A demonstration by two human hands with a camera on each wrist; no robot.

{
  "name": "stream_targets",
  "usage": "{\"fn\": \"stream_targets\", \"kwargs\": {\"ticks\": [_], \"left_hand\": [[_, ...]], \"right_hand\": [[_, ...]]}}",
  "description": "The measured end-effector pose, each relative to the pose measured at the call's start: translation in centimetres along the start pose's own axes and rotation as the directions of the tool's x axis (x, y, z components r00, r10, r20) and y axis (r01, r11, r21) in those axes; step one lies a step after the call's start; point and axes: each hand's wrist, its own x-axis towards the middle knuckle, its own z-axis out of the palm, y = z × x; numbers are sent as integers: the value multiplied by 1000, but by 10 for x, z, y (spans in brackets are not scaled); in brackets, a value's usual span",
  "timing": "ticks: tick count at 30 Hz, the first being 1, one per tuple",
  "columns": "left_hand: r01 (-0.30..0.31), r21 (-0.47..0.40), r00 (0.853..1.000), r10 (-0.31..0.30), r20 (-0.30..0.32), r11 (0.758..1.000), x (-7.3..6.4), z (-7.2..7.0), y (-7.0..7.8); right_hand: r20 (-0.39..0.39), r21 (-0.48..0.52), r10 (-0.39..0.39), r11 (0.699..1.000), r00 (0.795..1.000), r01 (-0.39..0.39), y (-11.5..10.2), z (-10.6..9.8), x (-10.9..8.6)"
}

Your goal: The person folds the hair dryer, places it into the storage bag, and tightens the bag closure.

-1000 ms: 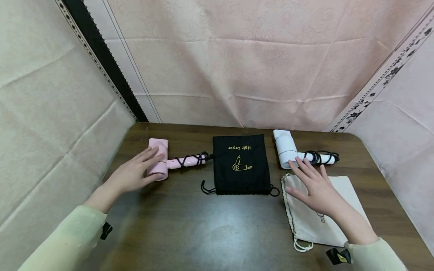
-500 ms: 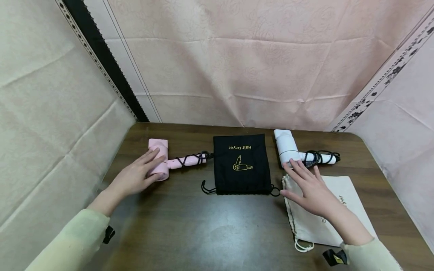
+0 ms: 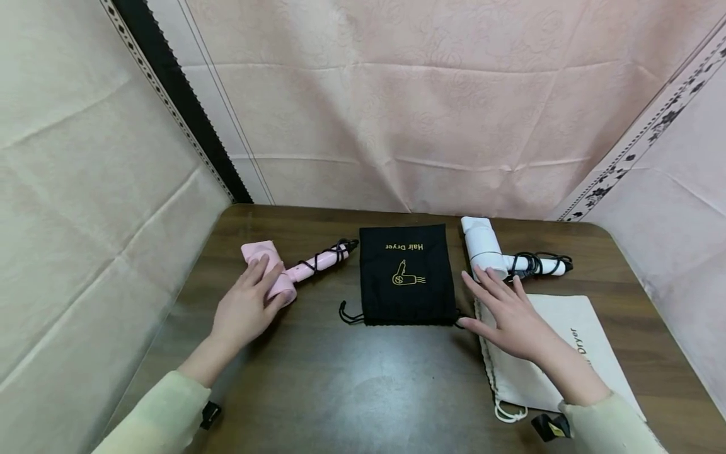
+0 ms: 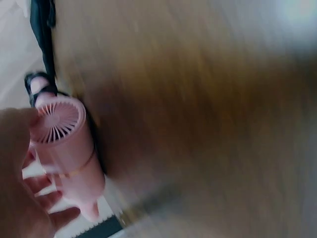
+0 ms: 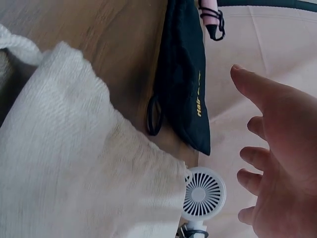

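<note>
On the left of the head view, a pink hair dryer (image 3: 266,268) lies tilted, its handle (image 3: 317,263) wrapped in black cord. My left hand (image 3: 244,309) holds its barrel, thumb by the vented end and fingers on the far side. In the left wrist view the round vent (image 4: 57,120) faces the camera. My right hand (image 3: 510,315), fingers spread and holding nothing, is over the white drawstring bag (image 3: 567,353). Just past its fingertips lies a white hair dryer (image 3: 484,246); its vent (image 5: 200,193) shows in the right wrist view.
A black drawstring bag (image 3: 405,271) marked "Hair Dryer" lies flat between the two dryers. All of it rests on a brown wooden table (image 3: 363,391). Pale cloth (image 3: 408,113) hangs behind the table's back edge and at both sides.
My left hand has moved right and turned the pink hair dryer, so its handle now points up to the right. My right hand has drifted slightly left over the white bag.
</note>
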Motion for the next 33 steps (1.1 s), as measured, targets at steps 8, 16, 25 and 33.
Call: {"fn": "stream_targets", "kwargs": {"ticks": [8, 16, 25, 33], "left_hand": [[65, 79, 995, -59, -81, 995, -2, 6, 30], [79, 65, 987, -69, -146, 995, 1, 12, 50], [120, 63, 985, -111, -136, 991, 4, 16, 72], [134, 61, 985, -127, -113, 989, 2, 14, 82]], "right_hand": [[10, 27, -25, 999, 1000, 25, -13, 1, 16], [-20, 91, -101, 991, 995, 102, -24, 4, 40], [-5, 186, -127, 975, 992, 125, -35, 7, 66], [35, 299, -115, 949, 993, 99, -42, 16, 84]]}}
